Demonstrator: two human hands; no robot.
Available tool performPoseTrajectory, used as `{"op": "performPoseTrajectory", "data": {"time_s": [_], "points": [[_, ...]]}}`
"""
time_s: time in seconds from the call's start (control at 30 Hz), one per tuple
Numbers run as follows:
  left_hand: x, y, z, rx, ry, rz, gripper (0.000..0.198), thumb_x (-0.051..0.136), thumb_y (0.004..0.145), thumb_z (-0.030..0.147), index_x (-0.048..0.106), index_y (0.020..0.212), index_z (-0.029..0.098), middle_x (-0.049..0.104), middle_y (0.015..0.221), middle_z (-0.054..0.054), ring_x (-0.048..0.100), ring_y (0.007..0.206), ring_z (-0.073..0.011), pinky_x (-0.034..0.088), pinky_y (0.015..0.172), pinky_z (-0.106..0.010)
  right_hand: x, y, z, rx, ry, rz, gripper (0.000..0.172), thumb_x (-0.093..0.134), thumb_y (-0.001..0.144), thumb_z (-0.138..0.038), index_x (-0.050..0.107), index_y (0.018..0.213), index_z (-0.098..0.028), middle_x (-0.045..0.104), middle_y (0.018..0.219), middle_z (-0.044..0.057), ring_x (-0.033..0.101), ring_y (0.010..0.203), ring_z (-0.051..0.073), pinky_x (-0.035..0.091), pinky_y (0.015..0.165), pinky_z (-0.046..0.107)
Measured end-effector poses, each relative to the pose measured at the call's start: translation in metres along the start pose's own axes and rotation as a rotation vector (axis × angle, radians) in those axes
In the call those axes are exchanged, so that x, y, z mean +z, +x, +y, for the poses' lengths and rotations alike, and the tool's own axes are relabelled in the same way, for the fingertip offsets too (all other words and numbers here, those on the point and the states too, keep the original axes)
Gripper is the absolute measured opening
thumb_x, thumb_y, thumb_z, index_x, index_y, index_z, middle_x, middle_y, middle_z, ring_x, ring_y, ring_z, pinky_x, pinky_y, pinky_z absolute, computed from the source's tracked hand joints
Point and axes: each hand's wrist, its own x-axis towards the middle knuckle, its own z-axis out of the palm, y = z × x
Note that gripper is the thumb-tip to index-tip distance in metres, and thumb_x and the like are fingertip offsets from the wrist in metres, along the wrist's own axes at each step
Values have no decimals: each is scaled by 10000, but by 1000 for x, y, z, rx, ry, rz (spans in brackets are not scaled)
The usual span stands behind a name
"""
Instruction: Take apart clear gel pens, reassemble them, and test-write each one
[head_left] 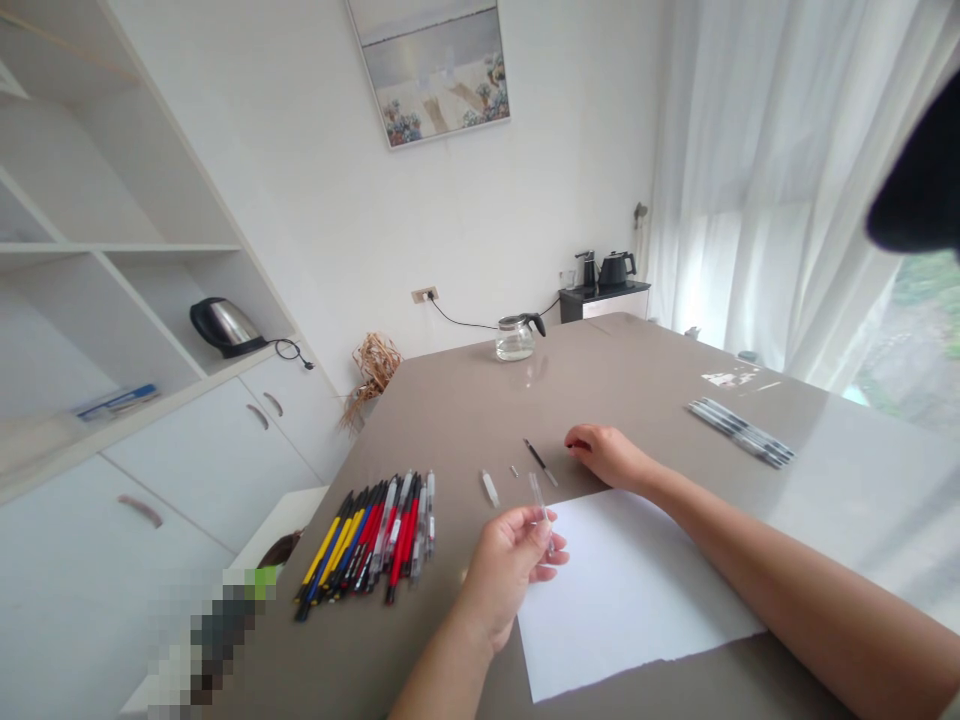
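While my left hand [510,560] pinches the clear pen barrel [538,497] upright between fingertips above the table [645,390], beside the white paper [622,590], my right hand [609,455] rests loosely curled, holding nothing, near the dark refill [540,461]. Light, stiff and slick, that tube seems best gripped at its lower end; the refill looks thin and bendable.

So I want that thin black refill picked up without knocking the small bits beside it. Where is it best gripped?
Probably pinch the refill at mid-length from above, fingers on its two long sides. It lies flat on the table, angled, just left of the right hand. The small spring lies to its left, so come from the right side.
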Motion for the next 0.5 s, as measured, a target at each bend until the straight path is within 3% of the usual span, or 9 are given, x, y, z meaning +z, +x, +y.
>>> {"op": "performPoseTrajectory", "data": {"time_s": [0.23, 0.5], "points": [[-6, 4, -4, 1, 11, -77, 397, 525, 699, 429, 526, 955, 126, 580, 780, -70, 572, 707, -158, 401, 638, -274, -24, -8, -56, -1, 753, -67, 293, 605, 643, -346, 563, 856, -150, 586, 745, 30, 522, 654, 112, 412, 632, 259], [-6, 4, -4, 13, 38, -52, 363, 504, 726, 391, 528, 964, 118, 561, 756, -59, 566, 692, -151, 405, 631, -269, -21, -19, -73, -37, 779, -271, 208, 623, 645, -308, 575, 765, -146, 582, 696, 17, 515, 616, 99, 414, 585, 249]]}}
